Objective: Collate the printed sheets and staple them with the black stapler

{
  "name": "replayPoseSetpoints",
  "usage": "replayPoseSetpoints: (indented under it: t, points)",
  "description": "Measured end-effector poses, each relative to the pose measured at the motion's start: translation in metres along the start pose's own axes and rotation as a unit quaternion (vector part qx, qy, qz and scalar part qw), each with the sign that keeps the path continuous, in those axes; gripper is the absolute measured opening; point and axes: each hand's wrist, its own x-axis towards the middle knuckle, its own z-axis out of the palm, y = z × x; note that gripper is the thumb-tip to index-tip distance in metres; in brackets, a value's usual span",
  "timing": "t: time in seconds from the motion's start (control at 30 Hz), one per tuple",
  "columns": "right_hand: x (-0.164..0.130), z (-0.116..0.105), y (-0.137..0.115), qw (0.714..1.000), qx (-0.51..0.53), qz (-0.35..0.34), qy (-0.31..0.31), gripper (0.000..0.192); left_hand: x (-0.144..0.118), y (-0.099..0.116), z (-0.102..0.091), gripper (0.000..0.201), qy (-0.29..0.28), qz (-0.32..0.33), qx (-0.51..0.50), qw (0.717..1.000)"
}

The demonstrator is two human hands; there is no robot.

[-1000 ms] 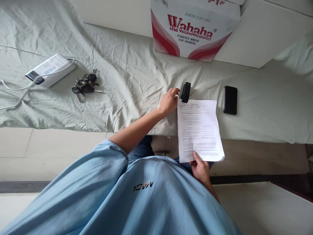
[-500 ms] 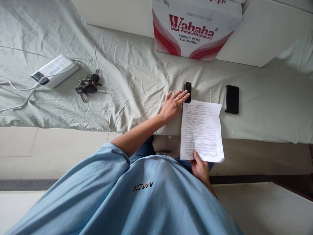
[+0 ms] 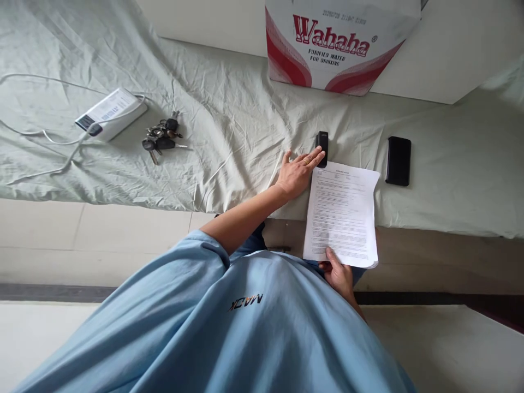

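Note:
My left hand (image 3: 295, 173) reaches across with its fingers stretched out, and its fingertips rest on top of a black stapler (image 3: 322, 143). The thumb stands apart from the other fingers. The stapler sits at the upper left corner of a stack of printed paper sheets (image 3: 343, 213); whether its jaw is around the corner cannot be made out. At the stack's lower edge, my right hand (image 3: 339, 273) grips the sheets, thumb on top and the other fingers mostly hidden underneath. The upper part of the stack lies over the cloth-covered surface (image 3: 241, 125), while the lower part overhangs its front edge.
A black phone (image 3: 398, 161) lies right of the sheets. Farther left are a bunch of keys (image 3: 164, 135) and a white box-shaped device (image 3: 112, 112) with a cable (image 3: 57, 170). A Wahaha water carton (image 3: 327, 52) stands at the back.
The view has shifted, so everything sits a little farther right and higher in the picture. Both hands keep nearly the same places on the stapler and the sheets.

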Motion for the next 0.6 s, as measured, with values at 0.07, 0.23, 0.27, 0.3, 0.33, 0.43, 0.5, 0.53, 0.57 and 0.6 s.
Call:
replayPoseSetpoints:
  t: [0.07,0.23,0.27,0.3,0.33,0.43,0.5,0.53,0.57,0.6]
  points:
    - [-0.002,-0.008,0.003,1.000,-0.015,0.003,-0.008,0.067,0.000,-0.004,0.000,0.089,-0.003,0.010,-0.007,1.000]
    - [-0.006,-0.033,0.004,0.999,-0.020,-0.031,0.034,0.064,0.000,-0.022,0.006,0.098,0.036,0.021,-0.058,0.997]
    - [-0.007,-0.035,0.003,0.998,-0.018,-0.038,0.041,0.062,-0.001,-0.024,0.008,0.095,0.055,0.012,-0.076,0.996]
    - [-0.008,-0.037,0.002,0.998,-0.014,-0.045,0.046,0.060,-0.004,-0.026,0.009,0.089,0.077,-0.002,-0.097,0.992]
    - [-0.009,-0.037,0.000,0.997,-0.008,-0.054,0.047,0.056,-0.008,-0.026,0.010,0.078,0.100,-0.018,-0.118,0.988]
    - [-0.009,-0.028,-0.007,0.996,0.017,-0.081,0.036,0.051,-0.027,-0.020,0.010,0.042,0.118,-0.075,-0.183,0.973]
    - [-0.007,-0.018,-0.011,0.996,0.027,-0.086,0.023,0.055,-0.043,-0.012,0.009,0.048,0.054,-0.100,-0.249,0.962]
    - [-0.005,-0.012,-0.013,0.996,0.029,-0.086,0.018,0.057,-0.051,-0.007,0.008,0.056,0.014,-0.113,-0.296,0.948]
    - [-0.003,-0.006,-0.014,0.996,0.028,-0.084,0.013,0.059,-0.058,-0.002,0.007,0.063,-0.028,-0.121,-0.343,0.931]
    - [-0.001,-0.001,-0.015,0.996,0.027,-0.082,0.007,0.061,-0.064,0.002,0.006,0.069,-0.061,-0.126,-0.392,0.909]
